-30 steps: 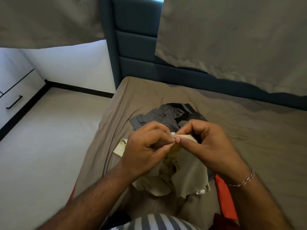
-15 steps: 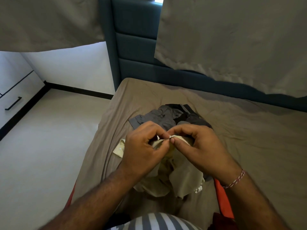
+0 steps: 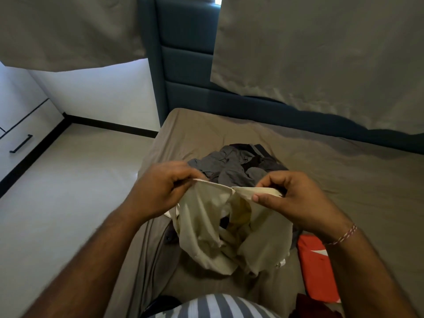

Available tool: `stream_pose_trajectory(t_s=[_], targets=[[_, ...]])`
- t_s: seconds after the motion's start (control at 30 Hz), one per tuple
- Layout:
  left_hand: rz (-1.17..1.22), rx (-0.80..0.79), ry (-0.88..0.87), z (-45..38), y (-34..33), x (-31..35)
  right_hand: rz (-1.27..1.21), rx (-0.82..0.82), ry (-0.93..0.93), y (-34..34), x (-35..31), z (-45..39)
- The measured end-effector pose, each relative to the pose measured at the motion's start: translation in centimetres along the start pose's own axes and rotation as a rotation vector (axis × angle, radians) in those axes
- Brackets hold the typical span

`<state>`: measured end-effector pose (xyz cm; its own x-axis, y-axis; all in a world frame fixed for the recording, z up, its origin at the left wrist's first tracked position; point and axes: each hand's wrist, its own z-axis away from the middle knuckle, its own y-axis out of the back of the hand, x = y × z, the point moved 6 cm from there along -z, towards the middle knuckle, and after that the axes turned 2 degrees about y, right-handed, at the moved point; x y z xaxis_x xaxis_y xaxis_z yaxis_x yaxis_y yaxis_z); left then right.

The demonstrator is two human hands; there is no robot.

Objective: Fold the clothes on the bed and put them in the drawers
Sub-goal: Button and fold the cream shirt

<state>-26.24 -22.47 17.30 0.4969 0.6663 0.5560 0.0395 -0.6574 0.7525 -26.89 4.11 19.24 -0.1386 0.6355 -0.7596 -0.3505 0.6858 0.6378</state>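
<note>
A cream garment (image 3: 202, 228) hangs above the bed (image 3: 344, 184), stretched between my hands. My left hand (image 3: 158, 191) pinches its top edge on the left. My right hand (image 3: 296, 198) pinches the same edge on the right, with a thread bracelet on that wrist. Just beyond my hands a heap of grey and black clothes (image 3: 238, 166) lies on the brown sheet. An orange-red garment (image 3: 319, 265) lies on the bed under my right forearm. White drawers with a black handle (image 3: 20, 143) stand at the far left across the floor.
A dark teal padded headboard (image 3: 188, 65) rises behind the bed. Grey cloths (image 3: 321, 53) hang over it at upper right and upper left. Pale tiled floor (image 3: 68, 191) runs between the bed's left edge and the drawers.
My hands, close together on the cream garment's edge before, have pulled apart sideways and spread that edge open between them. The garment now hangs wider.
</note>
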Motion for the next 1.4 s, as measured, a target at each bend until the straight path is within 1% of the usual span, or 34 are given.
stream_pose_trajectory(t_s=[0.1,0.17,0.23,0.3,0.37,0.43,0.6,0.7,0.83,0.97,1.13,1.3,1.4], targets=[[-0.034,0.274,0.008,0.3,1.9,-0.2,-0.097,0.022,0.013,0.2,-0.1,0.1],[-0.059,0.424,0.033,0.6,2.7,-0.2,-0.168,0.041,0.024,0.4,-0.2,0.2],[-0.016,0.507,0.077,1.0,3.0,-0.1,-0.244,0.048,0.035,0.6,-0.3,0.4],[0.029,0.546,0.092,1.3,3.0,0.4,-0.373,0.067,0.043,0.7,-0.7,0.7],[0.035,0.558,0.047,1.4,2.8,1.5,-0.500,0.073,0.046,0.5,-1.3,0.9],[0.027,0.562,-0.029,1.3,2.6,2.9,-0.559,0.052,0.058,0.0,-2.1,1.0],[0.073,0.512,-0.214,0.5,2.0,6.3,-0.615,0.005,0.052,-1.1,-3.2,1.1],[0.087,0.464,-0.289,0.1,1.2,7.6,-0.635,0.043,0.066,-0.9,-3.9,1.2],[0.095,0.432,-0.322,-0.1,0.1,8.1,-0.700,0.079,0.076,-0.8,-4.4,1.2],[0.092,0.441,-0.322,0.3,-0.4,8.2,-0.727,0.084,0.091,-0.9,-4.8,1.2],[0.080,0.440,-0.330,0.3,-0.6,8.5,-0.626,0.095,0.128,-0.4,-5.8,1.5],[0.093,0.460,-0.318,0.4,-0.9,8.4,-0.512,0.033,0.174,-0.2,-6.4,1.5],[0.116,0.443,-0.313,0.2,-1.4,8.2,-0.467,0.049,0.206,-0.2,-6.4,1.3]])
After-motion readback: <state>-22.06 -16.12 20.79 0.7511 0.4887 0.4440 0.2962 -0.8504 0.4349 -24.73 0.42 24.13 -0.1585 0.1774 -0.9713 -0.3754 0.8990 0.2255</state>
